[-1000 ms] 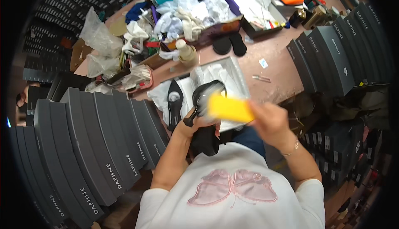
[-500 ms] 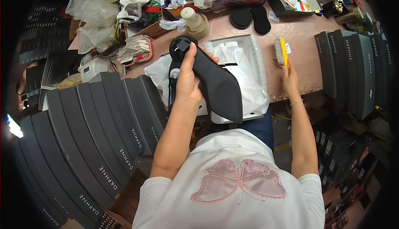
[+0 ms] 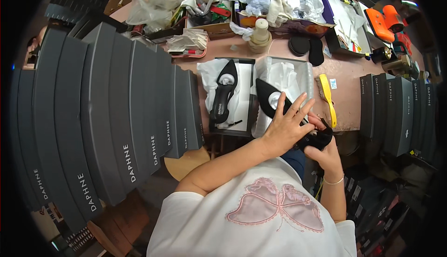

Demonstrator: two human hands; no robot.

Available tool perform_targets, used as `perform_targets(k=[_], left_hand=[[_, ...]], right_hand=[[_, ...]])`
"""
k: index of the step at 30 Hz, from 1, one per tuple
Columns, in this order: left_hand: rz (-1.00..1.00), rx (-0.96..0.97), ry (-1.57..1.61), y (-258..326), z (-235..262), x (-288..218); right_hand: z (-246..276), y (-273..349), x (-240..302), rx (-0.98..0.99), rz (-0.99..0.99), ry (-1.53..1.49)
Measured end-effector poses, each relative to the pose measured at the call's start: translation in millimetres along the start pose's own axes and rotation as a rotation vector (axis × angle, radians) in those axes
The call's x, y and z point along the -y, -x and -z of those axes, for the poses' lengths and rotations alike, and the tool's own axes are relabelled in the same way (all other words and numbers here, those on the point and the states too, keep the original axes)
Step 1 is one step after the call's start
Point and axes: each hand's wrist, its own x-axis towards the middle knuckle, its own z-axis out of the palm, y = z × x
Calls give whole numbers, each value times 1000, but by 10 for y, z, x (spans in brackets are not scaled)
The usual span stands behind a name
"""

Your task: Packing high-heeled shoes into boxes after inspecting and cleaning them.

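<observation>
A black pointed shoe (image 3: 264, 90) with white stuffing inside is held in front of me over the right part of the open box. My right hand (image 3: 328, 152) is closed around its heel end, where a dark strap shows. My left hand (image 3: 287, 126) lies across the shoe's opening, fingers spread, thumb close to the strap. I cannot make out exactly what its fingertips touch. The matching black shoe (image 3: 225, 94) rests on white paper in the dark box (image 3: 252, 89) to the left. A yellow-handled brush (image 3: 331, 112) lies on the table to the right of my hands.
Grey shoe boxes (image 3: 104, 117) stand in a row at left, with another row (image 3: 392, 112) at right. Behind the work are a pale bottle (image 3: 260, 38), a purple box of cloths (image 3: 285, 26), a pink tray (image 3: 203, 52) and two black round-ended pads (image 3: 316, 52).
The brush has left my right hand and lies on the table. The shoe has turned, opening upward, and passed to my right hand. My left hand has moved right, over it.
</observation>
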Motion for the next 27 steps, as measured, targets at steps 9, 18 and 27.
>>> perform_targets(k=[9, 18, 27], left_hand=[[636, -241, 1134, 858, 322, 95], [660, -486, 1780, 561, 435, 63], [679, -323, 1390, 410, 510, 222]], right_hand=[[-420, 136, -171, -150, 414, 514], [-729, 88, -624, -60, 499, 467], [-398, 311, -731, -72, 266, 377]])
